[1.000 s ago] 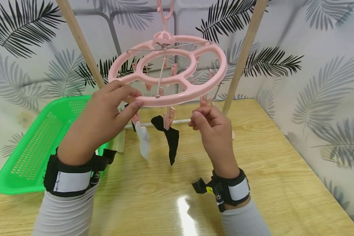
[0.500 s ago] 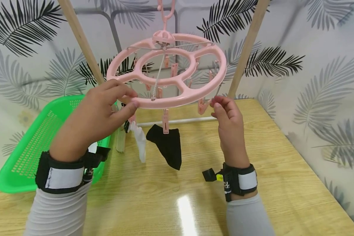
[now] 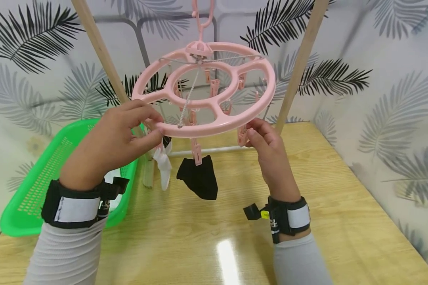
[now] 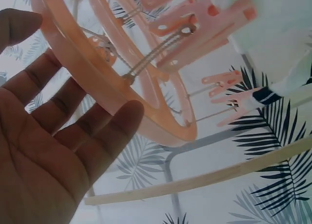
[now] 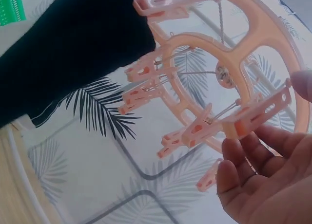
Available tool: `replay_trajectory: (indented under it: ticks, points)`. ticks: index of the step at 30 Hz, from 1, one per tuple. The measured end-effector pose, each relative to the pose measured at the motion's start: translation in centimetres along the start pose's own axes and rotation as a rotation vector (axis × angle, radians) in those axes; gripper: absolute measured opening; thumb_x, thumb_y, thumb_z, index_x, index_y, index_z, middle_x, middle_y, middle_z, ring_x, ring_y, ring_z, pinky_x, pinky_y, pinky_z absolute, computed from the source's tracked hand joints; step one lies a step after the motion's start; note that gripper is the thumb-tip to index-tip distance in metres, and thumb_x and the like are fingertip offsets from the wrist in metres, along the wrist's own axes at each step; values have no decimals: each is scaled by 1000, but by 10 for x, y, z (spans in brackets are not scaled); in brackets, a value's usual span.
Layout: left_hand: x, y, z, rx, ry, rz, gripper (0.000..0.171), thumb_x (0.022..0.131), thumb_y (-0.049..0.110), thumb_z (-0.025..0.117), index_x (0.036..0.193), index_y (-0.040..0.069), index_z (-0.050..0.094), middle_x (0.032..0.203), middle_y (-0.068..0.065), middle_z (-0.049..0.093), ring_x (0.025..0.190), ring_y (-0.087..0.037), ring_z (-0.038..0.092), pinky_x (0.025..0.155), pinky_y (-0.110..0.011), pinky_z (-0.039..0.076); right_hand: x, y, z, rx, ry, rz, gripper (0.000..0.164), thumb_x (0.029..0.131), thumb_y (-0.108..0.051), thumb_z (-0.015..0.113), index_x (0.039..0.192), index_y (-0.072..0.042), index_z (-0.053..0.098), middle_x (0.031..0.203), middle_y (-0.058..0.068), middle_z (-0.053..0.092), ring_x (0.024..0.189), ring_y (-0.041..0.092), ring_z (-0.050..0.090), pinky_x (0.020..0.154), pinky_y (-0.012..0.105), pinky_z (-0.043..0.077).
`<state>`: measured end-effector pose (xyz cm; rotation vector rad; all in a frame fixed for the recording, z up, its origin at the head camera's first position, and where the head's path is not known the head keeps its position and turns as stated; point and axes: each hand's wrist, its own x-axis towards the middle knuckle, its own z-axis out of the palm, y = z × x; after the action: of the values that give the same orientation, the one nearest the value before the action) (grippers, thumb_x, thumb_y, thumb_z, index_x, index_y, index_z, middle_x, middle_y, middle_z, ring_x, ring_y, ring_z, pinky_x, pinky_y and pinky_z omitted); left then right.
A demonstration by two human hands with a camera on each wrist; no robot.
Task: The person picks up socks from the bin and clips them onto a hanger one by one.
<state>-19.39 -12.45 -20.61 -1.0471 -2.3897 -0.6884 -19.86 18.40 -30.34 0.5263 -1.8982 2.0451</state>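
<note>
A pink round drying hanger (image 3: 214,129) hangs by its hook, with pink clothespins strung beneath its rings. My left hand (image 3: 107,138) holds the front left of the outer rim between thumb and fingers; the left wrist view shows the fingers along the rim (image 4: 92,80). At the right side of the rim, my right hand (image 3: 272,158) pinches a clothespin (image 3: 242,136), seen closer as a pink clothespin (image 5: 258,118) in the right wrist view. A black sock (image 3: 199,178) hangs from a front clothespin (image 3: 197,153). Left of it hangs a white sock (image 3: 163,168).
A green basket (image 3: 18,198) stands on the left of the wooden table (image 3: 214,245), with something white inside. Two wooden poles (image 3: 100,47) slant upward on either side of the hanger. A pale rod (image 3: 221,149) lies behind the socks. Leaf-patterned cloth (image 3: 385,138) covers the wall.
The hanger has turned slightly, and the black sock now shows broadside. My right hand moved right, then slightly back left onto the clothespin. My left hand has stayed on the rim.
</note>
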Motion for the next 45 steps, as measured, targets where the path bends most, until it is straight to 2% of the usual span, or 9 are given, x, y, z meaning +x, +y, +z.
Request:
replay_trajectory:
  ticks: [3, 7, 12, 15, 21, 25, 31, 38, 45]
  points:
    - [-1, -6, 2, -26, 15, 29, 11, 85, 10, 77, 94, 11, 70, 94, 2, 62, 83, -13, 54, 65, -29, 44, 4, 0, -2, 1, -57, 42, 24, 102, -18, 51, 121, -5, 59, 96, 4, 58, 92, 21, 54, 82, 32, 45]
    - [-2, -14, 5, -50, 45, 60, 20, 80, 11, 83, 94, 9, 69, 92, 2, 63, 81, -11, 53, 65, -24, 43, 9, 0, -2, 50, -130, 53, 17, 103, -14, 51, 114, -4, 60, 89, 4, 56, 85, 20, 53, 78, 31, 46]
    - [-2, -22, 6, -26, 63, 48, 26, 78, 13, 85, 98, 7, 70, 96, -2, 65, 82, -15, 54, 66, -26, 43, 10, -1, -2, 123, -171, 26, 15, 102, -9, 53, 109, 4, 57, 82, 7, 53, 75, 21, 53, 73, 29, 48]
    - [-1, -25, 5, -27, 73, 38, 27, 77, 13, 86, 97, 6, 69, 101, -4, 65, 87, -17, 55, 66, -28, 42, 7, -3, -1, 128, -175, 34, 13, 100, -9, 57, 109, 0, 58, 86, 9, 53, 76, 22, 54, 73, 29, 49]
    - [0, -33, 8, -63, 132, 14, 23, 84, 20, 81, 94, 4, 66, 102, -5, 65, 97, -20, 56, 76, -33, 42, 0, -5, 3, 126, -196, 41, 11, 98, -4, 57, 108, 0, 57, 90, 11, 55, 79, 22, 58, 75, 29, 53]
    - [-1, -38, 12, -81, 169, -2, 28, 89, 28, 76, 94, 3, 65, 103, -6, 66, 102, -22, 57, 83, -37, 43, -3, -6, 6, 133, -226, 37, 14, 98, -1, 55, 111, 1, 55, 93, 12, 56, 79, 21, 59, 74, 30, 54]
    - [-3, -43, 17, -114, 173, -23, 33, 87, 31, 78, 97, 3, 64, 110, -6, 65, 110, -23, 55, 89, -42, 43, -4, -9, 11, 99, -206, -1, 9, 99, 0, 55, 107, 2, 53, 91, 13, 56, 76, 21, 62, 74, 31, 55]
    - [-3, -47, 22, -125, 180, 8, 37, 83, 30, 81, 100, 3, 63, 110, -5, 64, 109, -23, 54, 88, -40, 40, -4, -7, 20, 74, -146, -78, 7, 100, -1, 51, 100, 6, 53, 83, 12, 60, 69, 20, 65, 70, 31, 57]
    - [-5, -48, 26, -121, 220, 17, 37, 82, 31, 80, 100, 2, 65, 112, -7, 64, 108, -25, 55, 89, -41, 41, -5, -6, 26, 70, -128, -51, 9, 102, -1, 48, 97, 4, 54, 81, 8, 60, 67, 18, 64, 68, 32, 57]
